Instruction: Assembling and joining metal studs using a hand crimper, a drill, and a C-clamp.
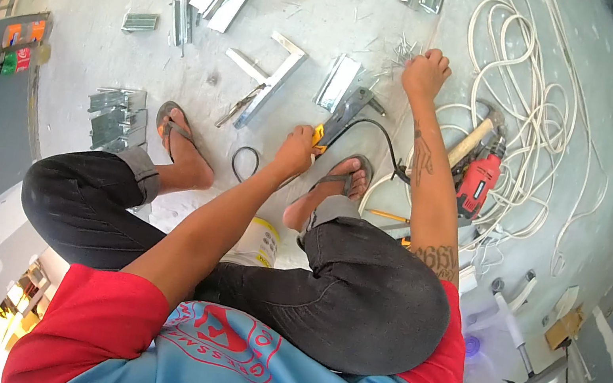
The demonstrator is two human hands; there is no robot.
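The person's left hand point(295, 150) is wrapped round a yellow-handled tool point(351, 109), just beyond the right foot point(355, 170); the right hand point(425, 76), fingers curled, is at the thin metal pins point(402, 49) strewn on the floor point(272, 6), though I can't tell whether its grip has one. I'd keep the tool steady and pinch up a single pin lightly.

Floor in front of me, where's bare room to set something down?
Bare floor lies between your left foot and the short metal offcut, and beyond that offcut. Crowded: the right, where white cable loops beside the red drill, and scattered pins at your right hand.
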